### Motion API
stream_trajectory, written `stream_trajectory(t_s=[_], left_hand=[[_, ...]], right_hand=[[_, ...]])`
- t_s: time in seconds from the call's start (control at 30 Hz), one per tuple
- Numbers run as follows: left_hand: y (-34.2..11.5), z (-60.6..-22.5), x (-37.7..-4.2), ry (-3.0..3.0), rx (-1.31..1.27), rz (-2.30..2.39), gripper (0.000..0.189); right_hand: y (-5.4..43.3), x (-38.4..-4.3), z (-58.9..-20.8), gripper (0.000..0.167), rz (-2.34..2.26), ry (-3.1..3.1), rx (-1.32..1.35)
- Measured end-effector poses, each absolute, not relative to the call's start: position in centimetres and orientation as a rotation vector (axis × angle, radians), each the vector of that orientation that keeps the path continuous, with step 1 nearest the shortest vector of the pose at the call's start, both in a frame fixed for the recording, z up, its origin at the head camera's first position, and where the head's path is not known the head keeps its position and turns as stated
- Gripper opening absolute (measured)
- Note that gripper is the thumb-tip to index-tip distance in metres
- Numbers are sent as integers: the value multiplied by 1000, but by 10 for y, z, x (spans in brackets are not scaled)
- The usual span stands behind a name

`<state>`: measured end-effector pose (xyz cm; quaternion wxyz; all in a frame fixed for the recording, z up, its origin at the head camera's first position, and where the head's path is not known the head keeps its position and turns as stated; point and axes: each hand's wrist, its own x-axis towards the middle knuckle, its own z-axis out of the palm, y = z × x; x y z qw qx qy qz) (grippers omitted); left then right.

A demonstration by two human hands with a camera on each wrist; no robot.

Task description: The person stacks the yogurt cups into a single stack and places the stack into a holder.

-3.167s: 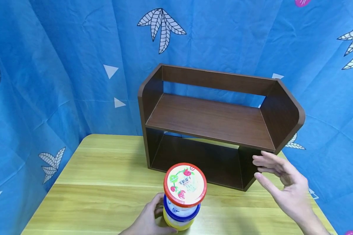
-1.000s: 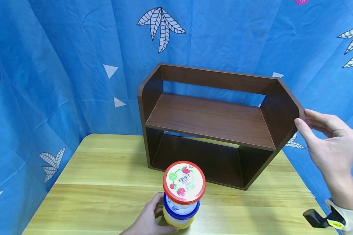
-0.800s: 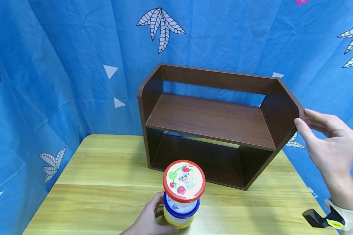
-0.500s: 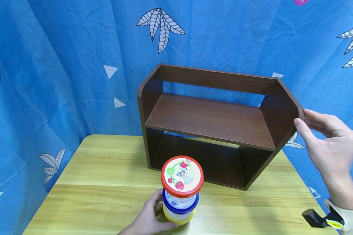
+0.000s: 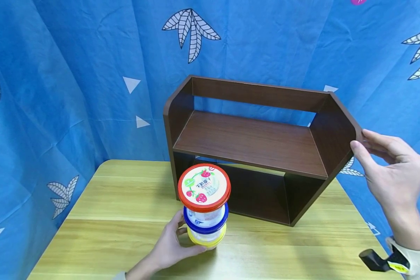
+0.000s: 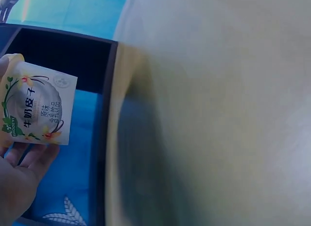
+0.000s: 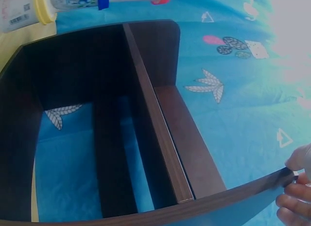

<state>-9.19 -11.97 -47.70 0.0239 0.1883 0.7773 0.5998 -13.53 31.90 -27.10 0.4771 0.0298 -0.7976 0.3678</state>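
Observation:
My left hand (image 5: 171, 245) grips the lowest of three stacked plastic tubs from the left, fingers round the back and thumb in front. The top tub (image 5: 204, 187) has a red lid printed with strawberries, the middle tub (image 5: 206, 221) a blue lid, and the bottom tub (image 5: 210, 238) a yellow one. In the left wrist view, the bottom tub's printed label (image 6: 41, 102) shows above my fingers. My right hand (image 5: 399, 167) pinches the front edge of the dark brown shelf's (image 5: 248, 144) right side panel between thumb and fingers. The stack overlaps the shelf's lower left compartment in the head view.
The two-tier shelf stands at an angle on a light wooden table (image 5: 119, 202). Behind and beside the table hangs a blue curtain (image 5: 259, 46) with leaf prints. A black device (image 5: 379, 261) sits on my right wrist.
My left hand has carried the stack of tubs up and left, toward the shelf's left side. My right hand, earlier open beside the shelf, has moved outward and taken hold of its right panel.

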Motion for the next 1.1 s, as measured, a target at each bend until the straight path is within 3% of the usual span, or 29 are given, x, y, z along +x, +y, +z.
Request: stream_trajectory(t_s=[1.1], left_hand=[[-134, -393, -126, 2527, 875, 1856, 80]], right_hand=[[318, -134, -270, 38, 902, -1970, 34]])
